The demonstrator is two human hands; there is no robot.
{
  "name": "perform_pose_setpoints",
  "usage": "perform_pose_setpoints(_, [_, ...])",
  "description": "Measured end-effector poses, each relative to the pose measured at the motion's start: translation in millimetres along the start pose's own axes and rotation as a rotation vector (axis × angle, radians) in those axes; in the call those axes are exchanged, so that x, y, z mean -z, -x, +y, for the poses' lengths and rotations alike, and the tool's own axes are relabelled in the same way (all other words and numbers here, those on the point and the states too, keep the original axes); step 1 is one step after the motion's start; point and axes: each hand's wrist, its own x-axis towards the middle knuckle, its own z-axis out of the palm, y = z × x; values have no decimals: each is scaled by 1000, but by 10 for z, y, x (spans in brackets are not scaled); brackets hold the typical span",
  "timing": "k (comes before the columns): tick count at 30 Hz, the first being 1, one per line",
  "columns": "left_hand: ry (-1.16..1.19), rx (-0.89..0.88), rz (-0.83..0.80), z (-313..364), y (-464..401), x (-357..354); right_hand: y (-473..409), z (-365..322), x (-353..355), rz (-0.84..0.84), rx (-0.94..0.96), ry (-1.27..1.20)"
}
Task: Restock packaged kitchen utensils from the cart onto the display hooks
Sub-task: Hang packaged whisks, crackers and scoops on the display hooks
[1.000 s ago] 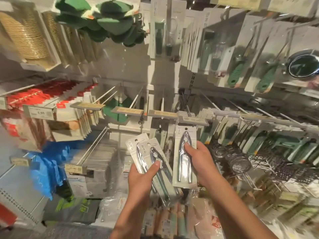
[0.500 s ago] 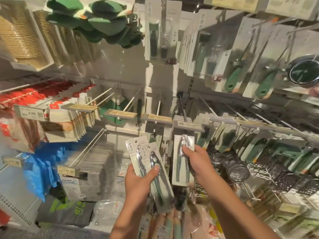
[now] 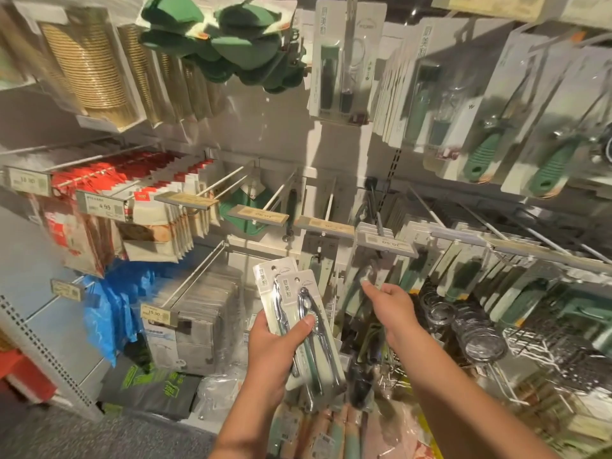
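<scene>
Left hand (image 3: 276, 339) grips two carded packs (image 3: 299, 323), fanned, thumb across the front pack, fingers behind. Each pack is a thin card with a punched hole at the top and a metal cracker under clear film: judged light but bottom-heavy, the card bendable, the film slick. Best held low, beside the tool, leaving the hole free.

Right hand (image 3: 390, 304) reaches to the pack (image 3: 364, 276) hanging on the hook (image 3: 379, 220); blur hides whether its fingers pinch it.
</scene>
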Motion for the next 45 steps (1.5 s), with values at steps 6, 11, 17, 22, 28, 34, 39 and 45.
perform_pose_setpoints(6, [-16,39,6,-33,28,21,217,79,21,-55,-29,-84])
perform_pose_setpoints(11, [-27,41,-43,-99,63,-21,519,67,-83,-247,16,49])
perform_pose_setpoints(17, [-25,53,-82,-90,152,-100,707,240,-122,-352,64,141])
perform_pose_setpoints(22, [-39,69,-81,-100,160,-104,802,315,-122,-430,20,27])
perform_pose_setpoints(28, [6,109,-97,-60,164,-154,830,319,-91,-325,12,-59])
perform_pose_setpoints(34, [4,142,-89,-92,125,-202,743,396,18,-110,-6,-81])
perform_pose_setpoints(39, [-9,148,-126,-105,138,-238,728,347,110,3,33,-167])
perform_pose_setpoints(45, [-22,136,-119,-89,140,-260,705,201,165,82,102,-194])
